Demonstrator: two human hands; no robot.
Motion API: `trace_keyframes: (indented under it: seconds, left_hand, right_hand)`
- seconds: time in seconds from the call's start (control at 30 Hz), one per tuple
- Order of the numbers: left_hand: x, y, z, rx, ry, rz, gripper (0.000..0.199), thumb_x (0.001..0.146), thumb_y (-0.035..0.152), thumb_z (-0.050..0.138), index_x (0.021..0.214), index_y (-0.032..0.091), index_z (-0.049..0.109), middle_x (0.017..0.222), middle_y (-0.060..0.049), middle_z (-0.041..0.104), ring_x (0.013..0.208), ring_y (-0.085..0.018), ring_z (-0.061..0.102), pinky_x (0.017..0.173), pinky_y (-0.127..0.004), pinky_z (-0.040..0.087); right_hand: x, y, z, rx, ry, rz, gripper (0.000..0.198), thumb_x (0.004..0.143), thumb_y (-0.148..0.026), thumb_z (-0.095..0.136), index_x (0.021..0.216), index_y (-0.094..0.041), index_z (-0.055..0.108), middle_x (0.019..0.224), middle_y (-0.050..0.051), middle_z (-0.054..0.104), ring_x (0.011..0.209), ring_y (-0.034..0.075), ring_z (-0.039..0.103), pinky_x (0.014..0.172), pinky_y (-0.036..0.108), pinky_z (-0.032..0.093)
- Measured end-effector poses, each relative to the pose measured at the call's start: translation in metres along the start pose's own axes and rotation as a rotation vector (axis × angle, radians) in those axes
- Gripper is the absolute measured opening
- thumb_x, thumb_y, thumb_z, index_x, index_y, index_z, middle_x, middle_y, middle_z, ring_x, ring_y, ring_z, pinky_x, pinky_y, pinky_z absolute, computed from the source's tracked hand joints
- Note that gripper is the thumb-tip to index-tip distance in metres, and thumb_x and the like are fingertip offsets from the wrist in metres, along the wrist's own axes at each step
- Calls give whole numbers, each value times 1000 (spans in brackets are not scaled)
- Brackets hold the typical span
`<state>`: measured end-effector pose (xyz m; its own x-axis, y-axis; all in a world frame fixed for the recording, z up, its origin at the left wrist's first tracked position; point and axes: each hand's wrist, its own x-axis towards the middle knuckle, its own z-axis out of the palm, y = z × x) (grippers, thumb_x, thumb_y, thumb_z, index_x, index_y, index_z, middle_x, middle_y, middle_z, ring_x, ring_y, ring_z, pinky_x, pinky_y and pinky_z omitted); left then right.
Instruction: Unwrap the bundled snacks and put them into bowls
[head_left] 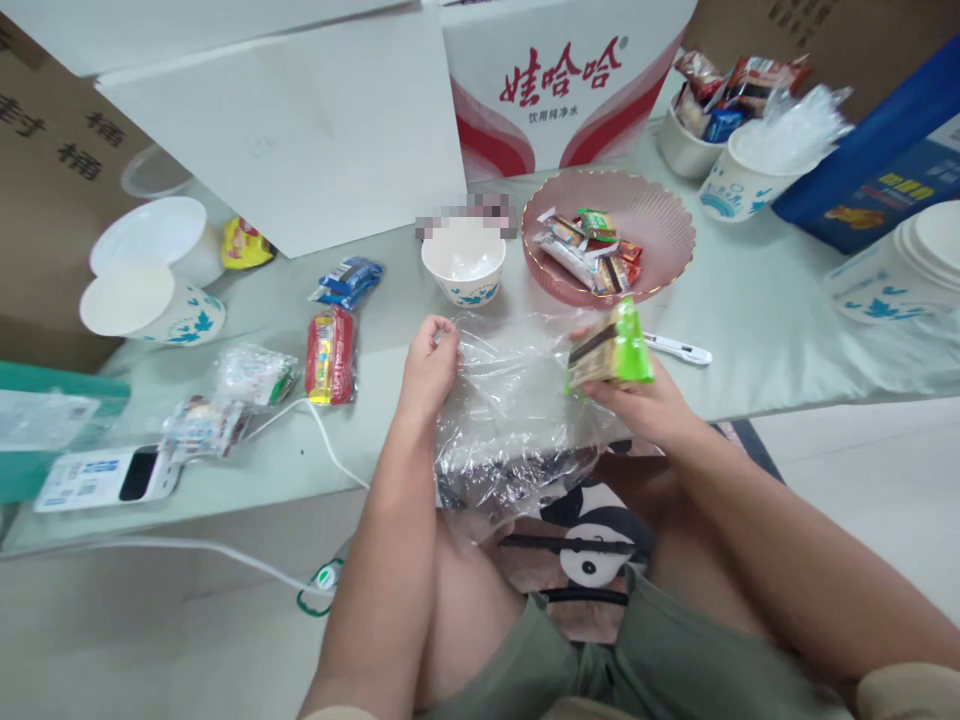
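Observation:
My left hand [433, 368] pinches the upper left edge of a clear plastic bag [510, 400], which hangs down over the table's front edge. In my right hand [630, 400] is a green and brown snack packet [606, 350], held at the right side of the bag; whether that hand also grips the bag is hidden. Just behind the bag stands a paper cup [465, 262] with blue leaf prints and clear plastic inside. A pink ribbed bowl [660, 270] behind my right hand holds several small wrapped snacks.
A white box cutter [679, 348] lies right of my right hand. Left are red packets [330, 355], blue packets [349, 282], clear-wrapped packets [255, 373], paper cups [184, 315] and a white device [109, 478] with a cable. Cartons [300, 120] line the back; stacked cups [892, 270] stand right.

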<state>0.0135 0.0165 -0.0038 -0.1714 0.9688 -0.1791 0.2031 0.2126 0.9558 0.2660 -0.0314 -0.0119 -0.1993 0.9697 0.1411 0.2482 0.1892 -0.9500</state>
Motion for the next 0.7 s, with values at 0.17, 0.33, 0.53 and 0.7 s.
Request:
trace_keyframes:
  seconds: [0.17,0.33,0.53,0.7]
  left_hand:
    - [-1,3,0,5,-29,-61,5,86,21,53,83,24,50,52,7,45,47,-11,39,49,-21,27]
    - [-3,7,1,18,-57,-13,5,85,20,53,82,23,52,51,7,48,47,-11,40,50,-21,29]
    - [-5,8,-3,-5,-78,10,8,82,17,52,77,23,51,51,6,48,49,-11,42,51,-22,32]
    - [-10,8,-5,-118,-126,14,6,78,21,54,76,24,49,51,6,45,47,-11,41,47,-21,27]
  right_hand:
    - [-1,-29,-19,110,224,17,54,76,-79,64,105,-33,68,105,7,70,109,32,66,92,52,56]
    - [56,-73,-58,-346,422,-66,51,72,-47,80,116,-29,62,119,7,66,116,34,62,104,57,49]
    - [63,-65,-52,-578,443,-146,78,74,-33,75,143,-14,43,144,20,52,134,31,53,114,52,42]
    - [1,-11,-9,-370,372,-65,40,85,-35,63,123,-24,53,110,10,66,105,27,67,94,49,56]
